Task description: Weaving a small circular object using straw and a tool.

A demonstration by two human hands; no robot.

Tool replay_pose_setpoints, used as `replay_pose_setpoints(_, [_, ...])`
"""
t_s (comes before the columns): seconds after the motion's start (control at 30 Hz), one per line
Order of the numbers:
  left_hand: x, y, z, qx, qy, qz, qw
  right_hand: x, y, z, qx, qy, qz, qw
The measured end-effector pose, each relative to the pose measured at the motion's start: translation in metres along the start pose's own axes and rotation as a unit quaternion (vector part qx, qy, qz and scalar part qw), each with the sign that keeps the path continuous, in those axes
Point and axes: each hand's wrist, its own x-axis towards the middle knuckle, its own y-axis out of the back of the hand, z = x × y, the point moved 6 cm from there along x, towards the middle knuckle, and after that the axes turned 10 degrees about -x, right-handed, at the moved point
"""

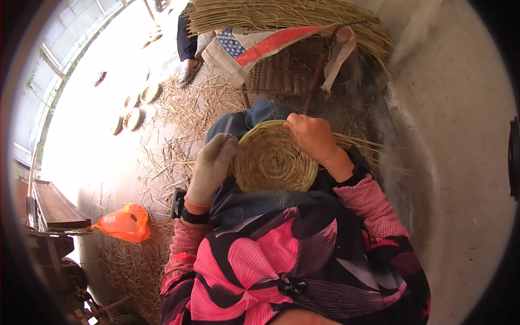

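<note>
A round woven straw basket rests on my lap with its inside facing up, the coils winding round its centre. My left hand, in a pale knit glove, is closed on the basket's left edge. At the upper right rim, my bare right hand has its fingers bent and pressed together on the weave. Whether a single strand lies between those fingers is hidden. Loose straw stalks stick out to the right, past my right wrist.
A thick straw bundle and a striped sack lie on a bamboo chair ahead. Beside it is another person's sandalled foot. Several round woven pieces, an orange plastic bag and scattered straw lie leftward; a wall stands right.
</note>
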Motion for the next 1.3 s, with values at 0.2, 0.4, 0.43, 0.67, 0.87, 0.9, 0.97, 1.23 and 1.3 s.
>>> replay_pose_setpoints(0.2, [-0.024,0.141,-0.06,-0.198,0.142,0.234,0.941,0.006,0.004,0.011,-0.022,-0.032,-0.028,0.999])
replay_pose_setpoints(0.4, [-0.031,0.152,-0.051,0.1,0.105,0.212,0.966,0.014,0.011,0.02,-0.051,-0.045,-0.033,0.997])
replay_pose_setpoints(0.43, [-0.027,0.13,-0.039,0.058,0.075,0.171,0.981,0.015,0.01,0.019,-0.053,-0.043,-0.041,0.997])
replay_pose_setpoints(0.67, [-0.009,-0.027,0.038,0.333,-0.088,-0.074,0.936,0.014,0.003,0.012,-0.052,-0.034,-0.066,0.996])
replay_pose_setpoints(0.87, [0.01,-0.053,0.045,0.374,-0.107,-0.111,0.915,0.013,0.005,0.014,-0.047,-0.032,-0.06,0.997])
replay_pose_setpoints(0.9, [0.011,-0.054,0.047,0.374,-0.113,-0.105,0.915,0.013,0.005,0.014,-0.045,-0.031,-0.058,0.997])
replay_pose_setpoints(0.97, [0.011,-0.057,0.046,0.38,-0.11,-0.11,0.912,0.013,0.005,0.014,-0.043,-0.03,-0.054,0.997])
replay_pose_setpoints(1.23, [0.012,-0.065,0.045,0.404,-0.105,-0.103,0.903,0.013,0.003,0.014,-0.035,-0.033,-0.06,0.997])
replay_pose_setpoints(1.3, [0.012,-0.066,0.045,0.415,-0.105,-0.111,0.897,0.013,0.003,0.015,-0.032,-0.036,-0.059,0.997])
